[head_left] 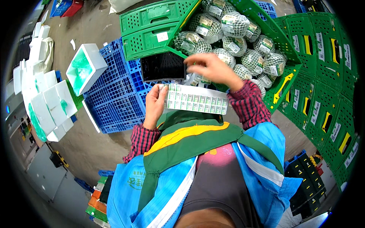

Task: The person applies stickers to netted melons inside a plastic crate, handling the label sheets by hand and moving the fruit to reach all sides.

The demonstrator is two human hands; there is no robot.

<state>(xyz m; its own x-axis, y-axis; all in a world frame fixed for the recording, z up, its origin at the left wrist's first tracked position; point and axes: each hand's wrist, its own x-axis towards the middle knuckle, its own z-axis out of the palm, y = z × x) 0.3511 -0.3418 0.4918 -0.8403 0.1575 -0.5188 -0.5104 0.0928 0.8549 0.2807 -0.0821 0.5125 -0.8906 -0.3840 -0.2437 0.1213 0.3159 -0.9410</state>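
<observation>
Label sheet: white, rows of green stickers, held chest-high before a green crate. Left hand fingers curled on its left edge. Right hand above, fingertips pinched at its top edge. Crate holds netted melons; blue pallet alongside.

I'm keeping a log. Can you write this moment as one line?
left hand: holds label sheet | right hand: over sheet, fingers pinched | behind: netted melons in green crate
</observation>
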